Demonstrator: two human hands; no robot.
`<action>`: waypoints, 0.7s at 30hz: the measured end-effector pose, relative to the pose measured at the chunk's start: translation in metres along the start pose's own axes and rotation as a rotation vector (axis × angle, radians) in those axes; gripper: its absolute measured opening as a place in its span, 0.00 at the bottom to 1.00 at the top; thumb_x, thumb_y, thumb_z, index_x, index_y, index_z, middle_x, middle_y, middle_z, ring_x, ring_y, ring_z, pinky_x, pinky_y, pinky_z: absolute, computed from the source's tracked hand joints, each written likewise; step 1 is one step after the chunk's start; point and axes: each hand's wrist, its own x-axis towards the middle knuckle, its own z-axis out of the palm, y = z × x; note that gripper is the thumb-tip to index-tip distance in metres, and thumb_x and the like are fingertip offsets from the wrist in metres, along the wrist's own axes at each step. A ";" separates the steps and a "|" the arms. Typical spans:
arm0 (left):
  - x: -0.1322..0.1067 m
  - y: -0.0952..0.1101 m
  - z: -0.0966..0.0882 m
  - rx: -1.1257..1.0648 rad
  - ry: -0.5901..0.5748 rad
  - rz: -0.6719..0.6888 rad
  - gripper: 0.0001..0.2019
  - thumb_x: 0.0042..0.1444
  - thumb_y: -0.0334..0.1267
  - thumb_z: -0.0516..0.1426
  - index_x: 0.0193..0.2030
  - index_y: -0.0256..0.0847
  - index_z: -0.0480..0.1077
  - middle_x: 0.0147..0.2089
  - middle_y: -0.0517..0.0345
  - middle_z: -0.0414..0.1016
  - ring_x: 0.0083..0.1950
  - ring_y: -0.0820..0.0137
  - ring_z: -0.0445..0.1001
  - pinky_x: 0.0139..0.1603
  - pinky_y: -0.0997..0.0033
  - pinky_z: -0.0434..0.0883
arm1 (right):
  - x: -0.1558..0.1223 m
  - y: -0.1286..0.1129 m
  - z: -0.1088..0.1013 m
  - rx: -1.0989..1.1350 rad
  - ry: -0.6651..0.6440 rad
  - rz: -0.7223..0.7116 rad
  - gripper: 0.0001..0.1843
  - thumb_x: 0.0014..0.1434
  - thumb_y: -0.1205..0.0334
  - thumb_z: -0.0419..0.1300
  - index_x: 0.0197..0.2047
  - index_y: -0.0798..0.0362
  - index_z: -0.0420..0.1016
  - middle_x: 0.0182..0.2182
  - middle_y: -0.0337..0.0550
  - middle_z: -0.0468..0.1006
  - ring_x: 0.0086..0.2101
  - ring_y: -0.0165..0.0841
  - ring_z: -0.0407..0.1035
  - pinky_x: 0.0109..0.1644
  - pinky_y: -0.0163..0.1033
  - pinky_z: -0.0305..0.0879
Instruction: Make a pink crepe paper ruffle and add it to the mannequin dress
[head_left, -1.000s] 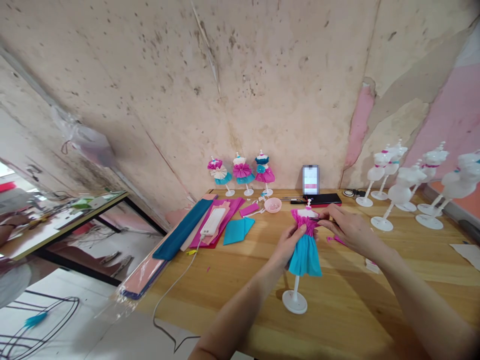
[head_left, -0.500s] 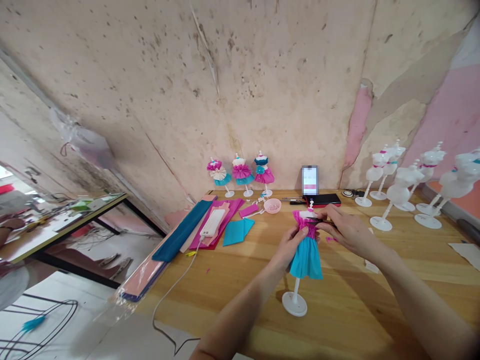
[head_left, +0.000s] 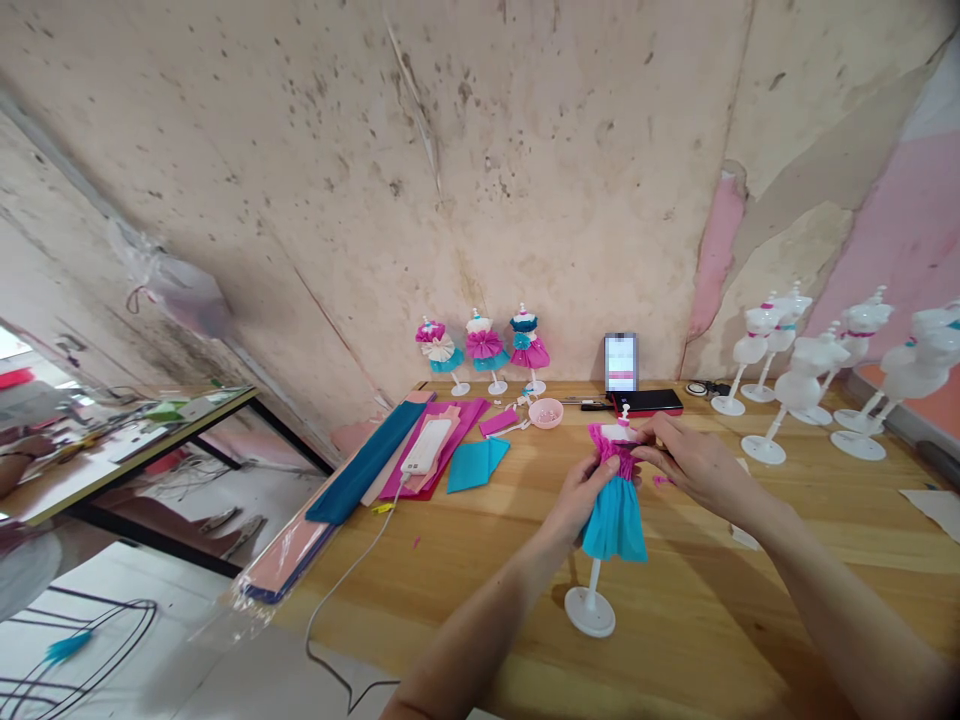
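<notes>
A paper dress (head_left: 616, 525) on a white stand (head_left: 592, 585), pink on top and blue below, out in front of the body, over the bench (head_left: 697, 610). Left hand (head_left: 583, 497) closed around the pink waist, fingers and thumb pinching the paper, maybe to keep the folds bunched and the dress steady. Right hand (head_left: 694, 465) at the top edge, fingers (head_left: 646, 448) pressed together against the pink. Anything thin in those fingers? Too small to tell. Round stand foot (head_left: 590, 612) low by the bench, but no telling if touching.

Just past the dress, a pink bowl (head_left: 546, 413) with small bits inside, too small to name. Near it, stacks of paper: a long teal strip (head_left: 366, 462), a pink sheet (head_left: 459, 435), a folded blue piece (head_left: 477, 465). A white power bank (head_left: 425, 445) on top of the sheets, maybe to hold them flat. Three done dresses (head_left: 484, 350) in a row by the wall, bare white stands (head_left: 799, 385) off to the right.
</notes>
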 end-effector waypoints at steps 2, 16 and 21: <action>0.000 -0.001 -0.001 0.012 0.002 0.013 0.23 0.54 0.49 0.61 0.50 0.34 0.71 0.43 0.44 0.78 0.43 0.60 0.78 0.48 0.60 0.72 | 0.000 -0.001 -0.001 0.006 -0.001 0.005 0.14 0.67 0.48 0.47 0.41 0.49 0.63 0.39 0.41 0.75 0.34 0.34 0.71 0.35 0.38 0.63; -0.008 0.003 0.006 0.161 0.086 0.079 0.22 0.53 0.50 0.61 0.49 0.38 0.70 0.42 0.52 0.75 0.40 0.68 0.73 0.42 0.70 0.69 | -0.003 -0.011 -0.006 -0.063 0.001 -0.014 0.16 0.67 0.46 0.48 0.43 0.50 0.64 0.40 0.44 0.74 0.34 0.35 0.71 0.33 0.37 0.62; -0.010 0.006 0.010 0.130 0.093 0.119 0.21 0.53 0.47 0.62 0.50 0.39 0.69 0.41 0.55 0.73 0.38 0.72 0.70 0.40 0.72 0.68 | -0.002 -0.013 -0.006 -0.072 0.044 -0.053 0.16 0.67 0.47 0.46 0.41 0.50 0.65 0.37 0.45 0.75 0.33 0.35 0.72 0.31 0.37 0.61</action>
